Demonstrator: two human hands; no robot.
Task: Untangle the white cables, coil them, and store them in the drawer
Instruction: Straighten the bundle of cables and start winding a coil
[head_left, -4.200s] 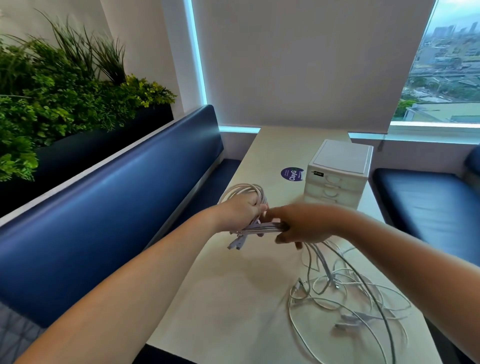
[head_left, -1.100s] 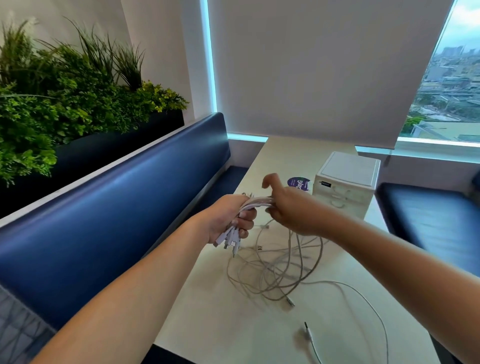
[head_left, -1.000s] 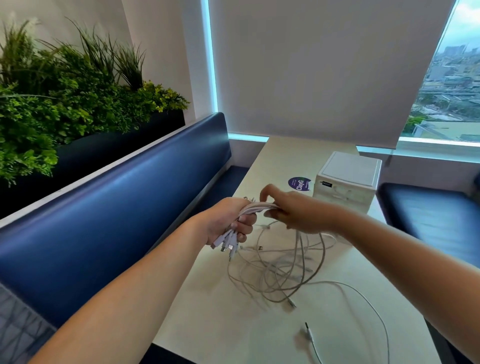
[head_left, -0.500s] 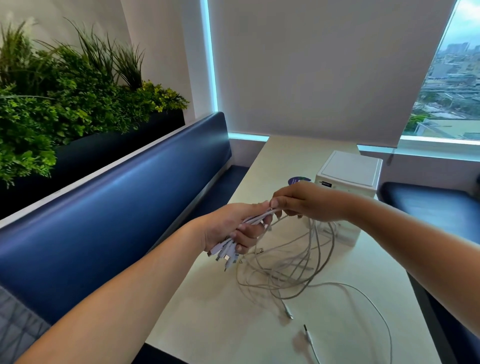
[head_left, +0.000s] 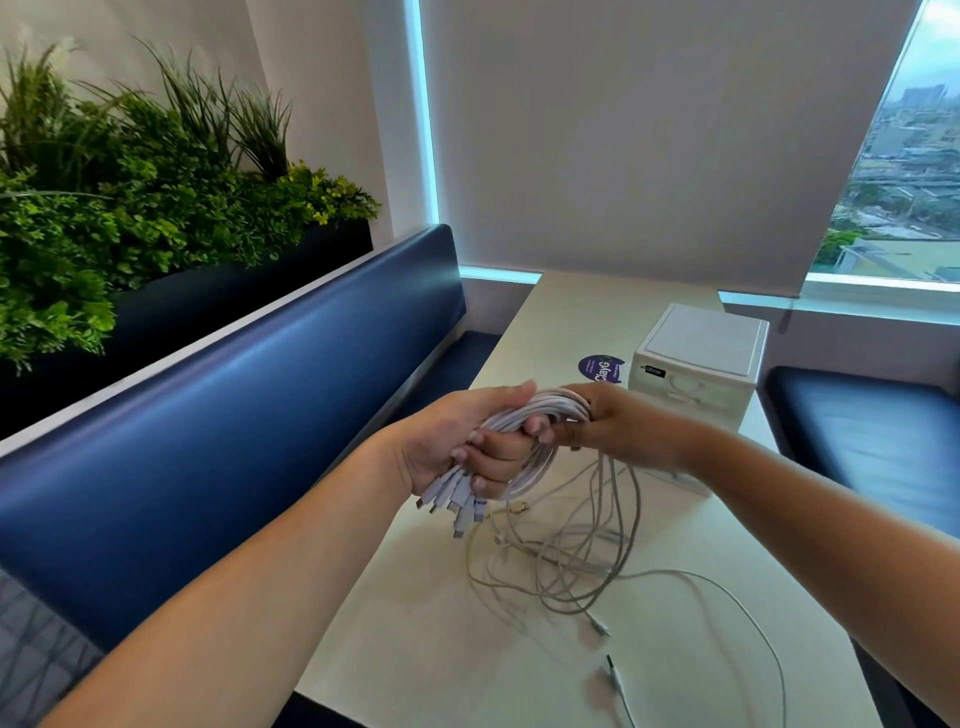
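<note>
Above a pale table (head_left: 415, 649), the left hand (head_left: 457, 441) grips a bundle of white cables (head_left: 553, 408), its fingers curled round them, with the plugs (head_left: 454, 501) poking out below the fist. The right hand (head_left: 618, 431) clasps the same bundle just beside the left, and loose loops (head_left: 571, 571) hang from it and lie tangled on the table. A small white drawer unit (head_left: 696, 358) stands behind the hands, next to a purple sticker (head_left: 600, 368).
</note>
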